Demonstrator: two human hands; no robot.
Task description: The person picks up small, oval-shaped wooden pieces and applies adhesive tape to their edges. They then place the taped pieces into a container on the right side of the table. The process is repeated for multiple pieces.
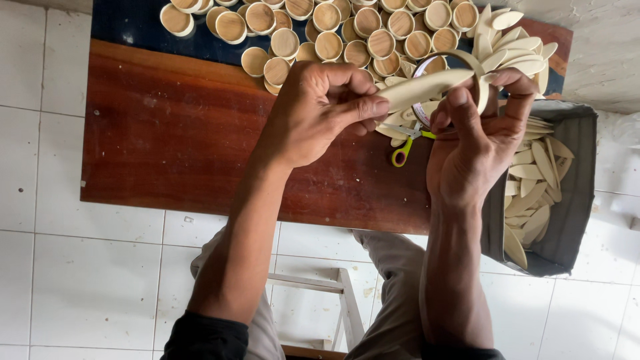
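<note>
My left hand [320,110] pinches one end of a pale, leaf-shaped wooden strip [427,87] above the brown wooden table [180,140]. My right hand [477,137] grips a roll of tape [460,63], with the thumb pressed against the strip's other end. Under both hands lie scissors with yellow-green handles [403,152], partly hidden by my fingers.
Several small round wooden cups [327,33] crowd the table's far side. A pile of pale wooden strips [517,47] lies at the far right. A grey bag [573,193] with more strips stands on the tiled floor at the right. A white stool frame [333,293] stands between my legs.
</note>
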